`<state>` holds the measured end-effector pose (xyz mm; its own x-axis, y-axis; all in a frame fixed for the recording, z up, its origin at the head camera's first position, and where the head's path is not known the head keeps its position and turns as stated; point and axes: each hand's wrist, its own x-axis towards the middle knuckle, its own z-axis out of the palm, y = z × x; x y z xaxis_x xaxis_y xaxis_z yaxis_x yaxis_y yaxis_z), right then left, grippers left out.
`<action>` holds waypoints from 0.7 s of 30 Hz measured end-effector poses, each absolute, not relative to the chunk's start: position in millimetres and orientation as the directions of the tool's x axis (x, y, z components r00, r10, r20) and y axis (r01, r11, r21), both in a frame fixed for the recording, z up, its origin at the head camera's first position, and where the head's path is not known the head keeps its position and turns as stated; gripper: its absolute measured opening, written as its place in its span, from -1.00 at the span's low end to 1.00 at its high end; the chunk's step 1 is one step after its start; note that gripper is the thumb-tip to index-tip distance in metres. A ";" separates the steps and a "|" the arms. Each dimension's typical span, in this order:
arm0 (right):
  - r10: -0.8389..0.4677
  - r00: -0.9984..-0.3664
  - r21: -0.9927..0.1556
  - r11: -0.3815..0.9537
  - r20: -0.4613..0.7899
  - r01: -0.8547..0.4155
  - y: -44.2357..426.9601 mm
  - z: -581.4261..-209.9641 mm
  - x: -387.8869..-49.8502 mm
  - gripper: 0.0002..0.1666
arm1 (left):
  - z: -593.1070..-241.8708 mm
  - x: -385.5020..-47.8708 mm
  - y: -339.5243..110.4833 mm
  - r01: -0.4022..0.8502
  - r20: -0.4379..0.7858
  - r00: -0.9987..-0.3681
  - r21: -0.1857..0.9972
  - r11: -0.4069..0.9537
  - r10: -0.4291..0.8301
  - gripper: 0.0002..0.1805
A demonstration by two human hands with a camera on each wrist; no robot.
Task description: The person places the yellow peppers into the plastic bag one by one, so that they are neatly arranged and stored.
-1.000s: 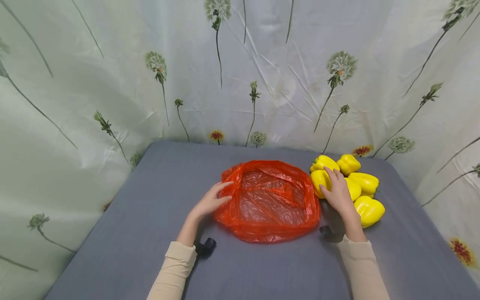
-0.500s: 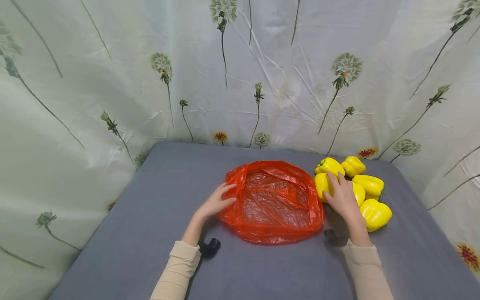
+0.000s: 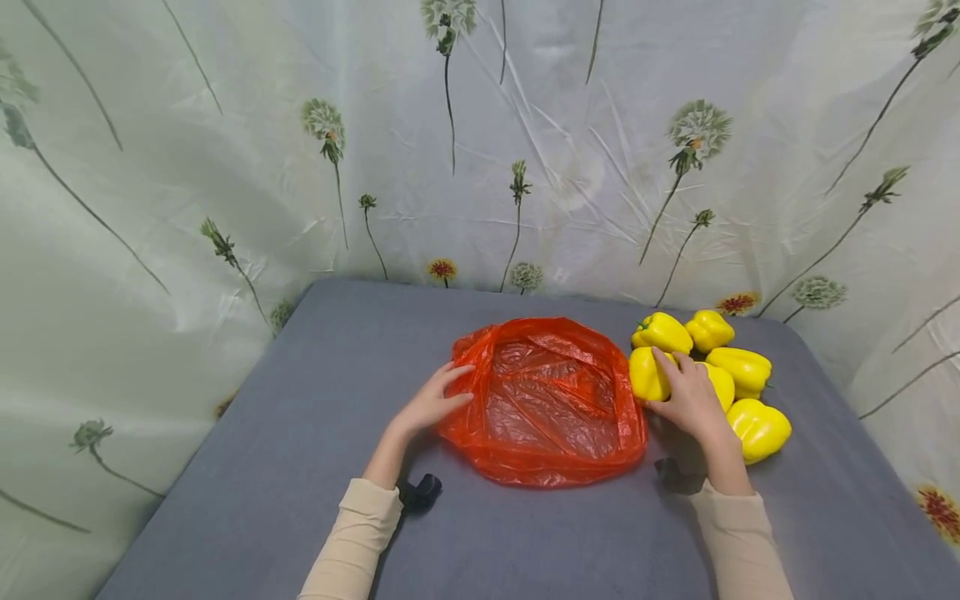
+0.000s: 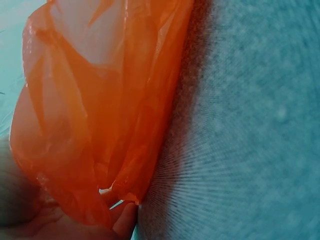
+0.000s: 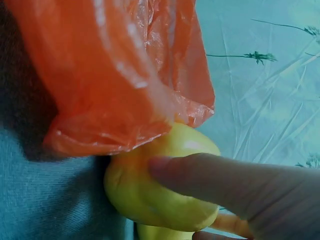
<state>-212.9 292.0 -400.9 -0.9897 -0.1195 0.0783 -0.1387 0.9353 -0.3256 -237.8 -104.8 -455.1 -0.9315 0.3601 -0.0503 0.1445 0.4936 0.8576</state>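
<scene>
A thin red plastic bag [image 3: 551,471] lies on the grey table with its mouth spread wide. My left hand [image 3: 431,406] is at its left side, thumb and forefinger apart against the film; in the left wrist view the bag [image 4: 100,120] drapes down into the palm. My right hand [image 3: 693,402] grips a yellow bell pepper [image 3: 645,375] at the bag's right rim. The right wrist view shows the thumb pressed on this pepper [image 5: 155,202], which touches the bag [image 5: 115,100]; the other fingers are mostly hidden behind it.
More yellow bell peppers cluster right of the bag, among them one at the back [image 3: 708,331] and one nearest the front [image 3: 759,429]. A flower-printed curtain [image 3: 570,167] hangs behind the grey table [image 3: 300,433]. Dark wrist-worn pieces sit under both forearms.
The right hand has come down and closed thumb and fingers about the pepper beside the bag. The left hand keeps its place at the bag. The whole view has shifted slightly.
</scene>
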 end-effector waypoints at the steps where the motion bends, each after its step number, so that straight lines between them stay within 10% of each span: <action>1: -0.125 -0.988 -0.325 0.934 0.092 -0.148 292.5 -401.1 -212.6 0.02 | -455.5 -237.9 -104.7 0.150 -0.044 -0.932 0.856 0.495 0.359 -0.42; 21: -0.085 -0.980 -0.438 0.885 0.180 -0.157 301.3 -404.7 -210.2 0.00 | -458.3 -236.6 -102.1 0.215 0.027 -0.931 0.848 0.485 0.365 -0.45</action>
